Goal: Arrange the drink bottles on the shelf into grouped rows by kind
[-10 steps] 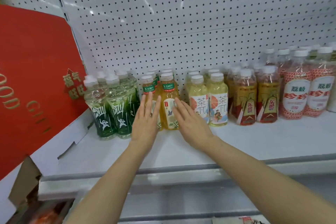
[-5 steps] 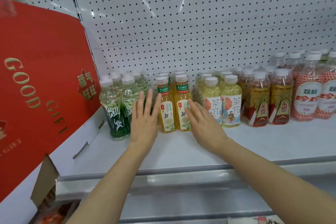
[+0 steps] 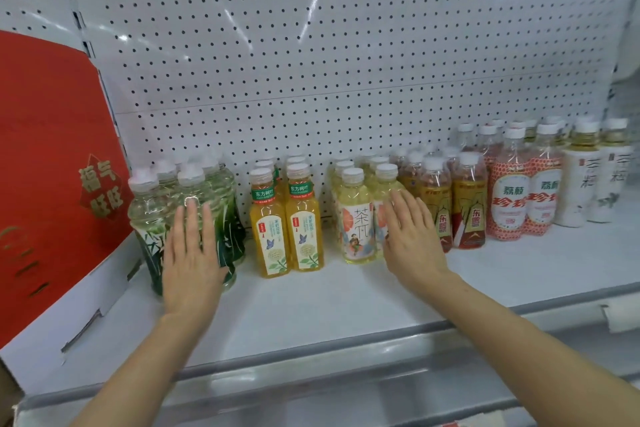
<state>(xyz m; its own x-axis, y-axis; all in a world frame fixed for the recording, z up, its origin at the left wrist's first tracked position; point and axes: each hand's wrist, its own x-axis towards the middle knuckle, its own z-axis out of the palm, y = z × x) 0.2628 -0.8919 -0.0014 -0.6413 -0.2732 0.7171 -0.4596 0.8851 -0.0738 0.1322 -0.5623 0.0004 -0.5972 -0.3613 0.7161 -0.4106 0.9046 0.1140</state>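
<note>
Drink bottles stand in grouped rows on a white shelf point(image 3: 311, 308). From left: green bamboo-label bottles point(image 3: 152, 218), orange tea bottles with green neck bands point(image 3: 287, 229), pale yellow tea bottles point(image 3: 356, 218), brown-gold bottles point(image 3: 467, 204), red-and-white lychee bottles point(image 3: 512, 201), white-label bottles point(image 3: 581, 184). My left hand point(image 3: 192, 260) lies flat with straight fingers against the front of the green bottles. My right hand point(image 3: 412, 236), fingers straight, rests against the front right pale yellow bottle.
A large red gift box point(image 3: 52, 184) leans at the shelf's left end, close to the green bottles. White pegboard point(image 3: 311, 62) backs the shelf. A grey metal rail point(image 3: 346, 350) runs along the shelf's front edge.
Both hands have spread apart from the orange tea bottles: the left went left onto the green bottles, the right went right onto the pale yellow ones. The camera view shifted rightward.
</note>
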